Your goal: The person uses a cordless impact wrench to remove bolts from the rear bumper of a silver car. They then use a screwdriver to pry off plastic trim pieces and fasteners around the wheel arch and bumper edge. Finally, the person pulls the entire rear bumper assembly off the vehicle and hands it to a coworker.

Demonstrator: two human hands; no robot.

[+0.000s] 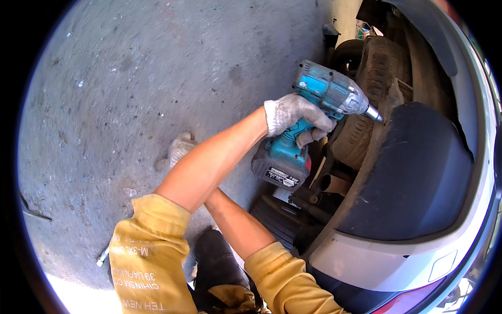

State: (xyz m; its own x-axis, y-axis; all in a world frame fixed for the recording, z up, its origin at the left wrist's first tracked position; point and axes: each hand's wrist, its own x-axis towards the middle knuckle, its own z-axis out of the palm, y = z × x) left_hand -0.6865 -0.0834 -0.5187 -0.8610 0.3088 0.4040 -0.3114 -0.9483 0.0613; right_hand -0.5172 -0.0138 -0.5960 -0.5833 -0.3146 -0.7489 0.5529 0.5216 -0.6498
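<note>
My left hand (299, 116), in a grey-white knit glove, grips the handle of a teal and grey cordless impact wrench (327, 89). A dark battery pack (282, 167) sits at the foot of its handle. The silver socket (373, 113) on its nose points right and is at or close to the inner edge of a dark car bumper panel (410, 175); whether they touch I cannot tell. My right arm crosses under the left one. My gloved right hand (180, 147) shows left of my left forearm, which hides most of its fingers.
A treaded tyre (361, 138) shows inside the car's underside, beside the bumper. Lower down are a pipe-like part (334, 184) and another tyre (277, 220). Pale bodywork (361, 267) curves along the right. Grey concrete floor (130, 78) spreads to the left, with a small metal piece (103, 256) near my sleeve.
</note>
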